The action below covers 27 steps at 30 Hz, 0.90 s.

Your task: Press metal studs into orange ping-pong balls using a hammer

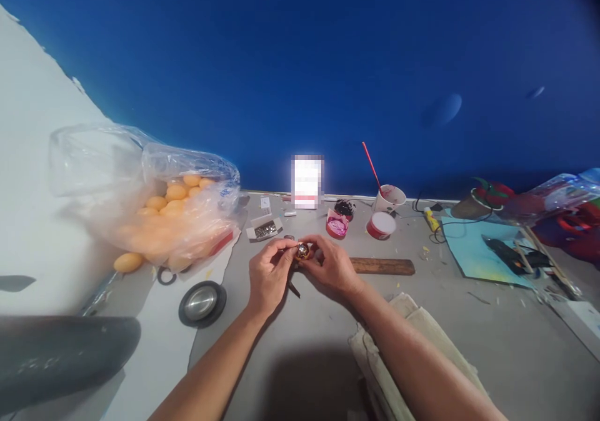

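- Evidently, left hand (268,277) and right hand (332,266) pinch a shiny metal piece (302,251) between barely parted fingers (284,245).
- Being small and probably slick, it could slip beside the wooden stick (387,266).

The small object (303,250) shows gold and silver, the balls (176,192) orange, the wall (262,65) deep blue.

A plastic bag (197,163) of orange balls (176,192) slumps on the left, a loose orange ball (128,262) just beside it. On the far side, right of centre, a red stick (371,166) leans in a white cup (394,197). Pale cloth (431,333) lies near right, a turquoise sheet (464,249) farther right.
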Available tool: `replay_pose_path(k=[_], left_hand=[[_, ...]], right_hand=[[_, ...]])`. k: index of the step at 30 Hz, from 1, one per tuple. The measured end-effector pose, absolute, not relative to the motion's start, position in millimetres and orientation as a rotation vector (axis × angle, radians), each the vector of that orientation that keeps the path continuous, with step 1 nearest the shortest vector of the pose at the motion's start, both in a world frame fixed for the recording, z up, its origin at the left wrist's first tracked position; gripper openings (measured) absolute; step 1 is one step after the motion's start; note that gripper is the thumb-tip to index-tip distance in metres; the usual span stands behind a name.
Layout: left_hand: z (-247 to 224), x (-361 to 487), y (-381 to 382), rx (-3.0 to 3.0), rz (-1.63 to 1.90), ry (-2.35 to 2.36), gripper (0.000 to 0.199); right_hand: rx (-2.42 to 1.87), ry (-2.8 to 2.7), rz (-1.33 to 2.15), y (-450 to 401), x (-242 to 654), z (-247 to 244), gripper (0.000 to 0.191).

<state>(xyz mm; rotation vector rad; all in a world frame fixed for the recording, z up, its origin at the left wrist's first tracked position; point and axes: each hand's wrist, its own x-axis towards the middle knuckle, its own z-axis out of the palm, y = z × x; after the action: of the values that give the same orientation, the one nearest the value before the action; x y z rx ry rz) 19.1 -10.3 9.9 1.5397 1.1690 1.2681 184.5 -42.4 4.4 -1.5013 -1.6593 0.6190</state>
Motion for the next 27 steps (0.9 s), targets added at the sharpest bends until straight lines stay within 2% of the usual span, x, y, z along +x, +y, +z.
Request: replay_pose_path(k=[8, 21, 27], left_hand=[[12.9, 17.9, -5.4, 1.338, 1.250, 1.165, 0.019], [9.8, 18.2, -6.9, 1.492, 1.293, 1.041, 0.015], [13.3, 21.0, -12.1, 1.568, 1.249, 0.947, 0.015]], right_hand=[[-1.387, -1.696, 0.504, -40.7, 184.4, 3.3, 0.027], [-1.308, -1.658, 0.544, -40.0, 187.1, -0.2, 0.034], [-1.292, -1.609, 0.600, -39.8, 185.2, 1.1, 0.026]])
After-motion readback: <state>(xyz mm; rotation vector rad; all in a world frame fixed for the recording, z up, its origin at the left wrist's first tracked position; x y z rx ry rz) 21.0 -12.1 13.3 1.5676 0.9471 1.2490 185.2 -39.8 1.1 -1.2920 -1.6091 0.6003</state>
